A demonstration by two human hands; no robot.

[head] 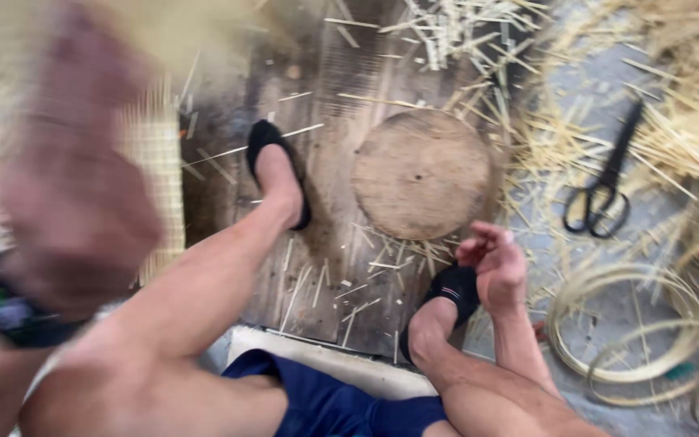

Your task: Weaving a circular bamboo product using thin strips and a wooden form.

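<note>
Woven cane panel (155,154) rises blurred in the left hand (66,186), grip unclear; the right hand (495,263), loosely curled and empty, hangs near the board's (325,162) front edge beside the round wooden block (422,174).

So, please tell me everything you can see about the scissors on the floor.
The scissors are dark, apparently black metal, with two loop handles nearest the person and long, closed blades pointing away. They lie flat on the grey floor to the right of the round wooden block, among scattered straw-coloured strips. Neither hand touches them.

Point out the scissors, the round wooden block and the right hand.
scissors (604,182), head view, on the pivot.
round wooden block (422,174), head view, middle of its top.
right hand (497,263), head view, the palm.
</note>
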